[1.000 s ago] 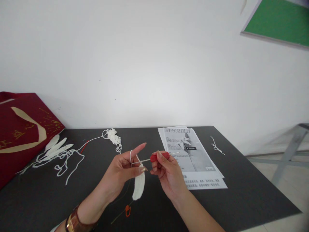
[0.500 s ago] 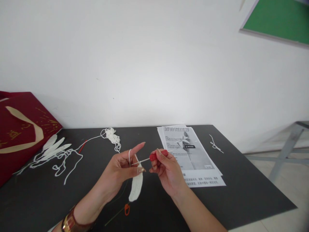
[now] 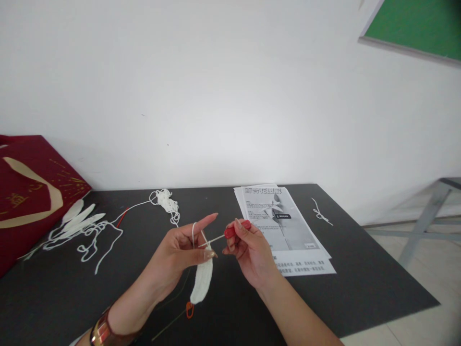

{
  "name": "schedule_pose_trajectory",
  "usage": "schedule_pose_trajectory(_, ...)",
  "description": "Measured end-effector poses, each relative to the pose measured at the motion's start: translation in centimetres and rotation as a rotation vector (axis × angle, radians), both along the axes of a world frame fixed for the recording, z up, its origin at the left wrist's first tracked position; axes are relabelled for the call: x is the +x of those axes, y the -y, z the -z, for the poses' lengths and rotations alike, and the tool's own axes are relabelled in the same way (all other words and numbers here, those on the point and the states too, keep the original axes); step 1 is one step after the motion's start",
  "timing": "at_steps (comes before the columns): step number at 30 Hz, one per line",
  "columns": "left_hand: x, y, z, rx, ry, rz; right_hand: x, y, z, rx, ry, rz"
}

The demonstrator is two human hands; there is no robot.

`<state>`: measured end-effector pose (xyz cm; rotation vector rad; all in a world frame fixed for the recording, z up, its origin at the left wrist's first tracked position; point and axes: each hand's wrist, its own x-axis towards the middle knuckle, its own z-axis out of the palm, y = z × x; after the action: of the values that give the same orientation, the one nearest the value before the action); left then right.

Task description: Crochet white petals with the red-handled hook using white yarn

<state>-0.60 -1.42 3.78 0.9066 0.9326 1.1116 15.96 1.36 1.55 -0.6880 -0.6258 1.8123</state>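
My left hand (image 3: 182,252) pinches the top of a white crocheted petal (image 3: 202,283), which hangs down over the black table (image 3: 360,269). White yarn loops over its raised index finger. My right hand (image 3: 248,252) grips a crochet hook with a red handle (image 3: 236,229). The hook's metal tip points left into the work at my left fingertips. The two hands are close together above the middle of the table.
Printed instruction sheets (image 3: 288,235) lie right of my hands. Loose white yarn (image 3: 97,233), a yarn clump (image 3: 166,202) and finished white petals (image 3: 81,216) lie at the left by a dark red bag (image 3: 29,192). An orange clip (image 3: 188,310) lies below the petal. A yarn scrap (image 3: 320,214) lies far right.
Both hands hold the same grip. The hanging petal has swung slightly to the left, and the camera view has shifted a little.
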Motion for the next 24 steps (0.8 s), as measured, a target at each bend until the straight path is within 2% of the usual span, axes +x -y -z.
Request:
schedule_pose_trajectory(4, 0.0, 0.1, -0.2, -0.013, -0.010, 0.015, 0.3, -0.2, -0.3, 0.051, 0.024, 0.026)
schedule_pose_trajectory(16, 0.0, 0.4, -0.8, 0.010, -0.103, -0.050, 2.3, 0.1, -1.3, 0.366, 0.242, 0.132)
schedule_pose_trajectory(19, 0.1, 0.4, -0.7, -0.002, -0.109, -0.040, 2.0, 0.1, -1.1, 0.348, 0.231, 0.136)
schedule_pose_trajectory(24, 0.2, 0.3, -0.6, -0.041, -0.011, -0.052, 0.8, 0.2, -0.5, 0.190, 0.142, 0.127)
